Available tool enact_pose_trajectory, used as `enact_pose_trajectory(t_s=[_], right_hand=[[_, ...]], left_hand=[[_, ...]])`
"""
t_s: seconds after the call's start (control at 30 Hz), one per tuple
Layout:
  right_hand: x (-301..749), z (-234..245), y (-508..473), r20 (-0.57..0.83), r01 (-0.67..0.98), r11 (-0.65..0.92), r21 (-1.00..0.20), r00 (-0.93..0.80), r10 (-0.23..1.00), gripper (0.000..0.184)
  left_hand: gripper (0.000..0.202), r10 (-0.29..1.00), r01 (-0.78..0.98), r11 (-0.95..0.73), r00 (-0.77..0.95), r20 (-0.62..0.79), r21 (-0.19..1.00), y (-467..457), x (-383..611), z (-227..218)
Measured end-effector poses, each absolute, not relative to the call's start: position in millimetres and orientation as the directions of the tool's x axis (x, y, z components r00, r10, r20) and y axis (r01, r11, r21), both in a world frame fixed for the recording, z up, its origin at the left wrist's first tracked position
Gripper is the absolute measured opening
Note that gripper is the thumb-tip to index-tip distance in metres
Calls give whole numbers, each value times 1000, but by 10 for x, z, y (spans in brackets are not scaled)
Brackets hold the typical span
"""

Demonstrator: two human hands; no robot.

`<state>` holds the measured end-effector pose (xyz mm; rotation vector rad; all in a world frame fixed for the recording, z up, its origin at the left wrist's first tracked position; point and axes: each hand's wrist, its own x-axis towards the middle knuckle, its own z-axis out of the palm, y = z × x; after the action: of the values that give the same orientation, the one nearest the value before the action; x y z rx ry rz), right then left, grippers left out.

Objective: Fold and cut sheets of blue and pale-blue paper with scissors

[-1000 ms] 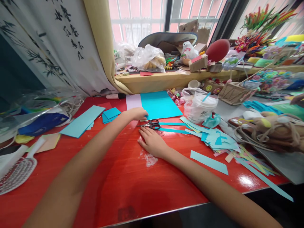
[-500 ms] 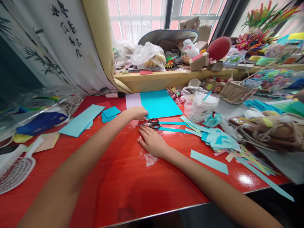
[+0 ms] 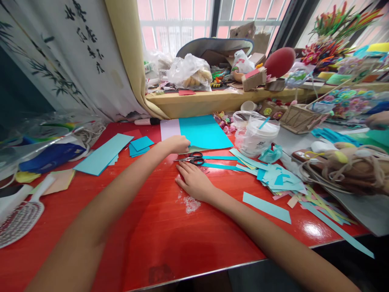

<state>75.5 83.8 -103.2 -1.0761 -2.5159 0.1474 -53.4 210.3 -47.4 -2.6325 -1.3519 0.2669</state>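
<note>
My left hand reaches to the lower left corner of a bright blue sheet of paper. Its fingers are closed at the sheet's edge, and the corner is hidden behind them. A paler layer shows along the near edge, beside the fingers. My right hand lies flat on the red table with its fingers stretched out. Just beyond its fingertips rest black-handled scissors, held by neither hand. Two narrow blue paper strips run rightward from the scissors' handles. A lilac sheet lies left of the blue one.
Paper scraps are piled on the right, near a white bucket. Pale blue sheets and small blue squares lie left. A hairbrush sits at the left edge. Another person's hand shows at far right.
The near edge of the blue sheet has lifted slightly by my left hand, baring a paler layer. My right hand stays put. The other person's hand has come further into view.
</note>
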Motion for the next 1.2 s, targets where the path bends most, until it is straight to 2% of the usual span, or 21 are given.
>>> enact_pose_trajectory(t_s=[0.2,0.33,0.4,0.47,0.53,0.6,0.8,1.0,1.2], right_hand=[[755,-1046,847,322,662,702,-264,-625,711,51],[757,-1043,846,348,624,707,-333,-616,707,48],[759,-1022,849,386,561,706,-432,-593,707,43],[766,-993,871,413,443,635,-632,-501,761,35],[784,-969,923,363,236,453,-859,-342,867,25],[818,-960,1004,257,37,271,-962,-215,942,18],[955,-951,1268,92,-190,69,-979,-115,989,16],[1057,-862,1363,-49,-286,-126,-950,-261,964,20],[1125,-849,1384,-80,-296,-195,-935,-358,930,21]], left_hand=[[30,883,883,-446,461,94,-145,2211,-511,-524],[28,920,941,-336,339,198,-46,2213,-511,-616],[29,924,951,-309,297,242,12,2185,-523,-671],[28,922,951,-299,268,280,74,2152,-542,-717],[25,919,946,-294,240,313,139,2121,-561,-744],[25,916,937,-285,203,347,204,2086,-569,-750],[26,891,871,-354,203,407,342,1897,-501,-724],[23,877,806,-445,306,370,390,1779,-501,-745],[21,882,783,-452,322,344,427,1782,-580,-718]])
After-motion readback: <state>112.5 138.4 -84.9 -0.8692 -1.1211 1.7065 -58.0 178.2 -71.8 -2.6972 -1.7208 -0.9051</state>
